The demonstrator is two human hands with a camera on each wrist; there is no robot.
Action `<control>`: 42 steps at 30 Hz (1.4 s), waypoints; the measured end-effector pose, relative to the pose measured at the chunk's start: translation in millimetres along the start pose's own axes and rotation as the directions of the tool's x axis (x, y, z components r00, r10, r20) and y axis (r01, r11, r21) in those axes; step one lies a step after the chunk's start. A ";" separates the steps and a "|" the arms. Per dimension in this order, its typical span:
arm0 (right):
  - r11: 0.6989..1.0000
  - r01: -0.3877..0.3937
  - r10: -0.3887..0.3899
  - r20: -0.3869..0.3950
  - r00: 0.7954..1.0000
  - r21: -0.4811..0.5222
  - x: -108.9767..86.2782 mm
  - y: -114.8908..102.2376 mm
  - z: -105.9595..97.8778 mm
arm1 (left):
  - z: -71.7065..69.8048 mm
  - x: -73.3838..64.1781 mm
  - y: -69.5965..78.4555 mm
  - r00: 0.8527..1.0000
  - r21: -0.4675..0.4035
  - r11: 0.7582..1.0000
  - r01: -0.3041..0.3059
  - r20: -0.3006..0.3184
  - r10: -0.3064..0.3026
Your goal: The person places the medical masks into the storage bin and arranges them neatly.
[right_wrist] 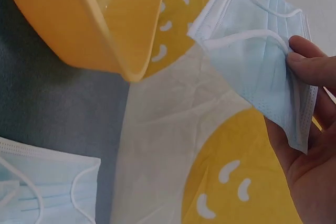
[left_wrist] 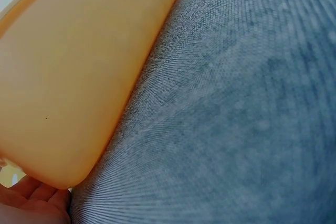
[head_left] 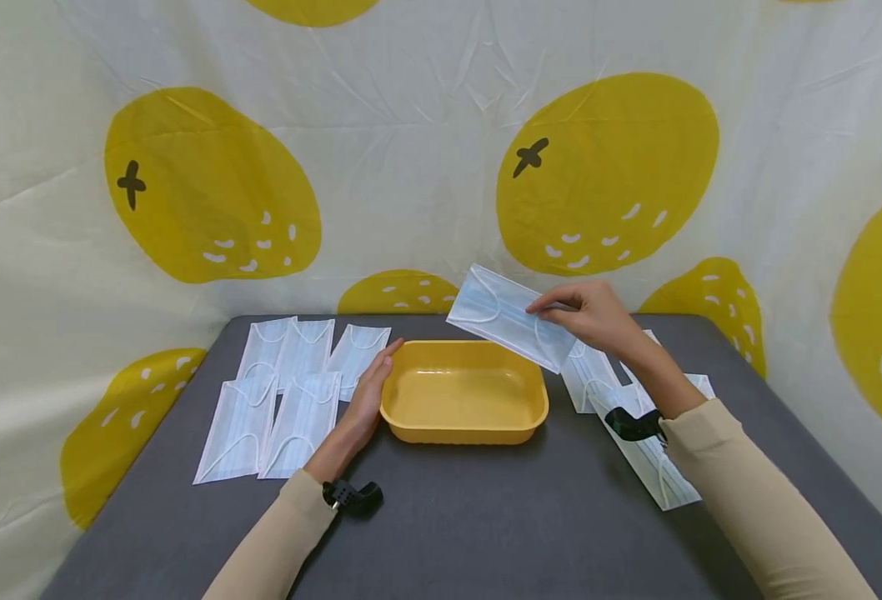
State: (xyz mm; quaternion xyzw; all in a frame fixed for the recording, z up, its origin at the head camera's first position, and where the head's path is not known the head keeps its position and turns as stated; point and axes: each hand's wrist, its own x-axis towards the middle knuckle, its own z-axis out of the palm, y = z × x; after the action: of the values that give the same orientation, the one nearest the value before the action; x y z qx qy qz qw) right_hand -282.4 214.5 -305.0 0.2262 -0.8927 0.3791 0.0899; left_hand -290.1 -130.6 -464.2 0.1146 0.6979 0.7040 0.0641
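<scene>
A light blue face mask with white ear loops (head_left: 512,315) hangs in the air above the back right of a yellow tray (head_left: 465,435). My right hand (head_left: 587,315) pinches it by its right end between thumb and fingers; the right wrist view shows the thumb (right_wrist: 310,69) on the mask's face. With fairly straight fingers, my left hand (head_left: 369,387) touches the tray's left side. Close up in the left wrist view, the fingers (left_wrist: 39,198) lie by the tray's lower corner. The inside of the tray shows only bare yellow.
Several face masks (head_left: 298,421) lie in two rows left of the tray. More masks (head_left: 647,454) overlap on the right, partly hidden under my right forearm. The dark grey table (head_left: 456,533) meets a white curtain (head_left: 411,183) with yellow fruit prints behind.
</scene>
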 end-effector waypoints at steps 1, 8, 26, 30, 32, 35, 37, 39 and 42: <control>1.000 0.006 -0.006 0.006 1.000 -0.001 2.3 3.7 2.1 | -0.1 -0.2 1.6 1.000 -0.003 1.000 0.003 0.005 -0.003; 0.999 0.052 -0.052 0.048 0.997 -0.015 10.7 12.3 13.2 | 2.6 -9.1 20.1 0.999 -0.011 1.000 0.025 0.024 -0.025; 0.999 0.036 -0.039 0.140 0.989 0.023 13.1 8.9 18.1 | 2.6 2.9 -3.0 0.999 0.029 1.000 -0.002 -0.035 0.003; 0.999 0.039 -0.042 0.156 0.987 0.022 13.9 9.5 21.3 | 3.8 1.8 -4.8 0.999 0.029 1.000 -0.011 -0.051 0.013; 0.999 0.036 -0.039 0.166 0.985 0.017 13.9 8.6 22.2 | 4.4 1.8 -5.3 0.999 0.028 1.000 -0.009 -0.052 0.011; 0.999 0.044 -0.046 0.182 0.982 0.013 14.7 7.1 23.4 | 4.8 2.1 -5.2 0.999 0.024 1.000 -0.008 -0.046 0.009; 0.999 0.049 -0.051 0.196 0.979 0.017 15.5 5.4 24.2 | 4.9 2.3 -4.7 0.999 0.025 1.000 -0.007 -0.044 0.008; 0.998 0.057 -0.058 0.206 0.977 0.012 17.1 4.1 25.4 | 4.3 2.6 -4.5 0.999 0.027 1.000 -0.008 -0.041 0.009; 0.998 0.053 -0.056 0.224 0.973 0.016 19.7 2.1 28.0 | 4.1 3.3 -3.8 0.999 0.026 1.000 -0.010 -0.047 0.011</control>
State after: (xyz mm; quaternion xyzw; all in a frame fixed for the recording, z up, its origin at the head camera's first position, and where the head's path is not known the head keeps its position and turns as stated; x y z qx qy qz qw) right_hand -300.5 189.1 -319.3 0.2925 -0.8887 0.3531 -0.0024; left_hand -292.5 -125.7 -467.7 0.1026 0.7077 0.6977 0.0426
